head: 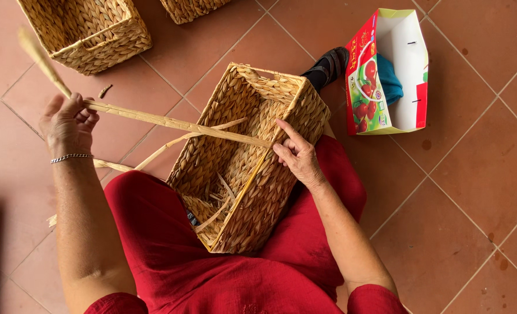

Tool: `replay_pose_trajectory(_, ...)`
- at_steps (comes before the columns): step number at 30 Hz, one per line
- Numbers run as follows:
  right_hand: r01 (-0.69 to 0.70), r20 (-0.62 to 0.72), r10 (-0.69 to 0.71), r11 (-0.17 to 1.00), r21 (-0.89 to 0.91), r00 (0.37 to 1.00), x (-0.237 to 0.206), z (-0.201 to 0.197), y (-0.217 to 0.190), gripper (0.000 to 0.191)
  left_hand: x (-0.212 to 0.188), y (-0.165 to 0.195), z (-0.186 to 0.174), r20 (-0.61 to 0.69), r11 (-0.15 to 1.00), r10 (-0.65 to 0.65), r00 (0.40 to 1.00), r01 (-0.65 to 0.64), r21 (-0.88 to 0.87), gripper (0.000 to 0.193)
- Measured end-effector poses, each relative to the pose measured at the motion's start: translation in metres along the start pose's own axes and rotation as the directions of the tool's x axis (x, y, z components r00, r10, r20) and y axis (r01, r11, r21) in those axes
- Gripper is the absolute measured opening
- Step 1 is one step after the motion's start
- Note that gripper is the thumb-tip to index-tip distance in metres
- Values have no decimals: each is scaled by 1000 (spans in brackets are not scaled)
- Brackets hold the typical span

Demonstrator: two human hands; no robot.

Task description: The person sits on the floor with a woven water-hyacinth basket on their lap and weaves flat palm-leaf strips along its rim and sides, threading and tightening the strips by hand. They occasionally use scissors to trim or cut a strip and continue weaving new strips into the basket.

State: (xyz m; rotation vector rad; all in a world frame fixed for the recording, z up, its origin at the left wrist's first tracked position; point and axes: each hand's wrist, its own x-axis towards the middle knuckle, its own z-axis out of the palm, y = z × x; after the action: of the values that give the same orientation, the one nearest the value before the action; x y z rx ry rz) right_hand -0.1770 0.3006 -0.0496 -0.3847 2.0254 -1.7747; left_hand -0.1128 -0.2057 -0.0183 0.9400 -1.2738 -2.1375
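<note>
Pulling a straw strand (171,123) taut: left hand (67,124) is closed around it, out to the side, so the line stays straight. Right hand (296,154) is half open, fingers pressing the basket (252,192) rim where the strand enters, pinning it. Basket lies tilted on the lap, opening upward for access. A second basket (104,43) and a carton (407,70) sit apart on the floor.

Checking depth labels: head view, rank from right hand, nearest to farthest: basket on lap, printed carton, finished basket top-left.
1. basket on lap: the right hand rests on its rim.
2. printed carton: on the floor, up and to the right.
3. finished basket: top-left corner, past the left hand.
</note>
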Motion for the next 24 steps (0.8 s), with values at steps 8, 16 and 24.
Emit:
replay_pose_trajectory(8, -53, -191, 72, 993, 106, 979, 1, 14, 12, 45, -15, 13, -11, 27, 909, 207, 978, -202, 365, 103)
replay_pose_trajectory(16, -164, -201, 201, 969, 185, 959, 1, 10, 15, 32, -22, 44, -53, 594, -65, 279, 754, -602, 796, 62)
replay_pose_trajectory(24, -125, -257, 171, 975, 186, 951, 1, 18, 23, 20, -7, 42, -49, 42, 450, 204, 978, -132, 883, 55)
